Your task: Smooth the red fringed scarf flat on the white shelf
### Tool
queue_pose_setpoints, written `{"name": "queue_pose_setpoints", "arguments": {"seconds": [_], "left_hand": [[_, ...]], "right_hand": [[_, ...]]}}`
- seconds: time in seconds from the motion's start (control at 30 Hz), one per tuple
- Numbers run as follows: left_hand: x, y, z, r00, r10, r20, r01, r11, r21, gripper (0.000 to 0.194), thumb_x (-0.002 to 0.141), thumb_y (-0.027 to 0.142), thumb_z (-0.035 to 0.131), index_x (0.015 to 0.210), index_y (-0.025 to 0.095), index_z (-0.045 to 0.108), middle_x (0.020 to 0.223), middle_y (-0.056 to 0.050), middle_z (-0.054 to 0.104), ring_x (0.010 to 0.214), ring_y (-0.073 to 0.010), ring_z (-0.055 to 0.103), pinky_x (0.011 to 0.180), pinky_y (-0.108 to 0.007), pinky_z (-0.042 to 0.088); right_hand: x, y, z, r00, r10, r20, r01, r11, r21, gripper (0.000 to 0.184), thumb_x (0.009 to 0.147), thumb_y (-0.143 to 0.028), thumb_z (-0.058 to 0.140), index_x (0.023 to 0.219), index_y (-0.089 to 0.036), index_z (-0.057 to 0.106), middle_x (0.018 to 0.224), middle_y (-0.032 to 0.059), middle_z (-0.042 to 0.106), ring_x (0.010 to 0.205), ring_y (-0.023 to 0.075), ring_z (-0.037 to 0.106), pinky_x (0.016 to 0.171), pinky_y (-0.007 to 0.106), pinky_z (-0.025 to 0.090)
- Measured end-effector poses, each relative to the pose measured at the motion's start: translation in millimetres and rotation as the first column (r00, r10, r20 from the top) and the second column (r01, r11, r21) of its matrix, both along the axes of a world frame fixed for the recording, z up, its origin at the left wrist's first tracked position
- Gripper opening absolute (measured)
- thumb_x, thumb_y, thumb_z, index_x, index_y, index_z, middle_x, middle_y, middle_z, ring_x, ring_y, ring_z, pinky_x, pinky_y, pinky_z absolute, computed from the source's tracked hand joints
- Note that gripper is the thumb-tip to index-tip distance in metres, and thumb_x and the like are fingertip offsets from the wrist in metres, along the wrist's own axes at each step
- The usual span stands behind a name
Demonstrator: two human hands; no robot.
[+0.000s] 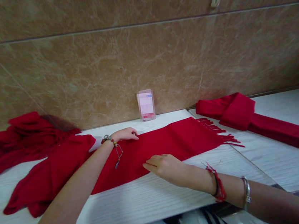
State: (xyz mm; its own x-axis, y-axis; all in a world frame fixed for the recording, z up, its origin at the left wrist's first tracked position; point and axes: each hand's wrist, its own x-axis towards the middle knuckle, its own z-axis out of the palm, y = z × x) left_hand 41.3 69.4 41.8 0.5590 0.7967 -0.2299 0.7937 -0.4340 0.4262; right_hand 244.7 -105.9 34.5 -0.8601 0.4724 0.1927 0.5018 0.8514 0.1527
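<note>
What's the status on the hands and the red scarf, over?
Left hand at far edge of red scarf, right hand at near edge; grips unclear. Scarf laid flat between them. Bunched red cloth at left.

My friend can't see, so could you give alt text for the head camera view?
A person's left hand and right hand are over a flat, fringed red scarf on a white table. Rumpled red cloth lies left, folded red cloth right; a pixelated rectangle stands by the brown wall.
</note>
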Motion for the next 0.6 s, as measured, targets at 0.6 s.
{"name": "queue_pose_setpoints", "arguments": {"seconds": [0.6], "left_hand": [[6, 4, -6.9, 0.980, 0.029, 0.197, -0.023, 0.999, -0.033, 0.027, 0.064, 0.036, 0.059, 0.077, 0.014, 0.068, 0.074, -0.002, 0.066, 0.070, -0.0148, 0.054, 0.063, -0.021, 0.037]], "right_hand": [[-12, -12, -0.3, 0.986, -0.163, 0.043, 0.154, 0.975, 0.157, 0.016, 0.079, -0.001, 0.048, 0.078, -0.011, 0.060, 0.071, 0.0080, 0.060, 0.065, 0.0187, 0.056, 0.051, 0.029, 0.039]]}}
